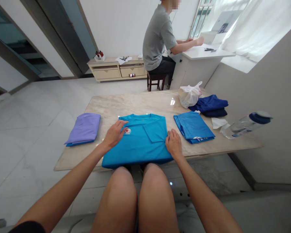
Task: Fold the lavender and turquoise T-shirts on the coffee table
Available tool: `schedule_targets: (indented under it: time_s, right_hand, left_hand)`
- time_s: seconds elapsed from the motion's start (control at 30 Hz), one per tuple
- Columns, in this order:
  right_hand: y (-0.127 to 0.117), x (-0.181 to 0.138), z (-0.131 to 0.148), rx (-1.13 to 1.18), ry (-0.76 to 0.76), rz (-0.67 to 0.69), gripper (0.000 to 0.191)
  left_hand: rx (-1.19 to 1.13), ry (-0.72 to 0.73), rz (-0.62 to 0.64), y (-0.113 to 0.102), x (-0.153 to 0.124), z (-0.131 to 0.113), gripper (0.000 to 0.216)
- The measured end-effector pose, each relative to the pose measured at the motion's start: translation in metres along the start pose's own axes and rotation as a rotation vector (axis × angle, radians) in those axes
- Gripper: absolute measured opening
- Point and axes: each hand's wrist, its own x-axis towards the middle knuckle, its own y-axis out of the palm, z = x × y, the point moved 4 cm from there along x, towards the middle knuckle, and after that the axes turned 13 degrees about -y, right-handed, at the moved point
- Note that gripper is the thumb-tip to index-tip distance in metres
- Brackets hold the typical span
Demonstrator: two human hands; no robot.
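Observation:
A turquoise T-shirt (140, 142) with a small chest logo lies on the marble table (135, 103), its sides folded in and its lower part hanging over the near edge. My left hand (114, 133) rests flat on the shirt's left side, fingers spread beside the logo. My right hand (174, 144) presses on the shirt's right edge with its fingers curled down onto the fabric, just below a folded-in sleeve.
A folded lilac garment (84, 128) lies at left, a folded blue shirt (193, 127) at right, dark blue clothes (212, 105) and a white plastic bag (189, 94) behind it. A water bottle (244, 125) lies at right. A person (160, 38) sits at a white desk.

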Motion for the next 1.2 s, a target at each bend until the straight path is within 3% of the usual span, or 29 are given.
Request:
schedule_targets:
  time_s: [0.07,0.13,0.2,0.33,0.43,0.53,0.73,0.83,1.0,1.2]
  right_hand:
    - [0.001,-0.001,-0.001,-0.007,-0.005,-0.006,0.044]
    - [0.002,-0.001,-0.002,-0.006,-0.004,-0.006,0.045]
    - [0.001,-0.001,-0.002,0.001,-0.005,-0.002,0.045]
    - [-0.001,0.0,-0.002,0.001,-0.014,0.0,0.045]
    - [-0.002,0.001,-0.002,0.0,-0.023,-0.003,0.044]
    - [-0.002,0.0,-0.003,0.007,-0.024,-0.009,0.043]
    - [-0.003,0.0,-0.005,-0.02,-0.042,-0.016,0.042]
    - [-0.003,0.0,-0.006,-0.028,-0.048,-0.011,0.042]
    - [-0.004,0.0,-0.005,-0.028,-0.048,0.003,0.043]
    - [-0.005,0.0,-0.007,-0.033,-0.049,-0.003,0.043]
  left_hand:
    - [-0.091,0.086,-0.116,0.001,-0.02,-0.007,0.032]
    - [-0.115,0.032,-0.212,0.005,-0.031,0.002,0.034]
    - [-0.029,-0.036,-0.167,0.018,-0.034,0.015,0.039]
    - [0.166,0.047,0.037,0.053,-0.038,0.021,0.048]
    - [0.178,0.073,0.085,0.069,-0.039,0.014,0.032]
    - [0.129,0.087,0.105,0.074,-0.037,0.005,0.021]
    - [-0.02,0.203,0.067,0.061,-0.024,0.013,0.034]
    - [-0.069,0.27,0.116,0.062,-0.007,0.018,0.034]
    - [-0.046,0.216,0.135,0.086,0.02,-0.002,0.031]
    - [-0.046,0.093,0.158,0.12,0.023,-0.024,0.017]
